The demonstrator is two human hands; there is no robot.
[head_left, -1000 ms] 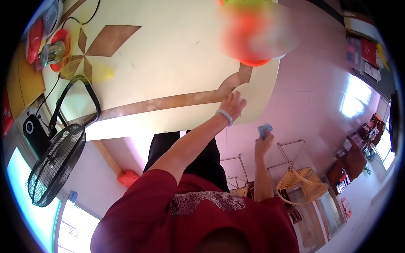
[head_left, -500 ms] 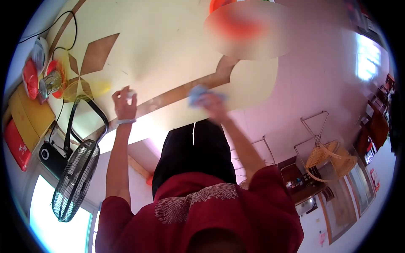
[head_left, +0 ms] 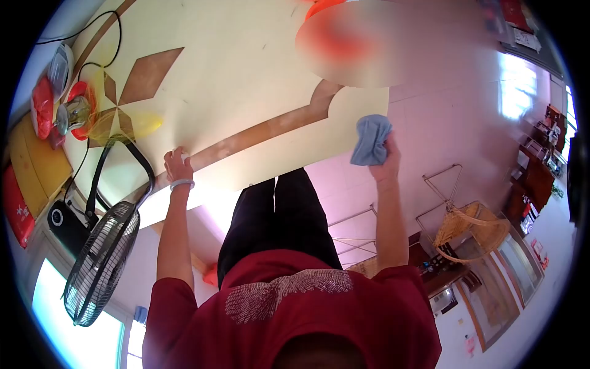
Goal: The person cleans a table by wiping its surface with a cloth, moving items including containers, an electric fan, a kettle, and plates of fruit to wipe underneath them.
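Note:
My right hand (head_left: 386, 161) grips a blue-grey cloth (head_left: 370, 138), bunched and hanging at the right corner of the cream table (head_left: 246, 80). Its fingers are partly hidden behind the cloth. At the near edge of the table, my left hand (head_left: 177, 165) has curled fingers over the brown border stripe (head_left: 258, 132). A small whitish bit shows between its thumb and fingers, too small to name. A band circles the left wrist.
Left of my left hand stand a black fan (head_left: 103, 264), a yellow mesh cover (head_left: 132, 126) and a glass jar (head_left: 74, 114). An orange-red rim (head_left: 322, 7) shows at the far edge, beside a blurred patch. A wicker chair (head_left: 470, 230) stands on the floor to the right.
My right hand has swung right with the cloth, from over the table's near edge to its right corner. My left hand has come down closer to the near edge.

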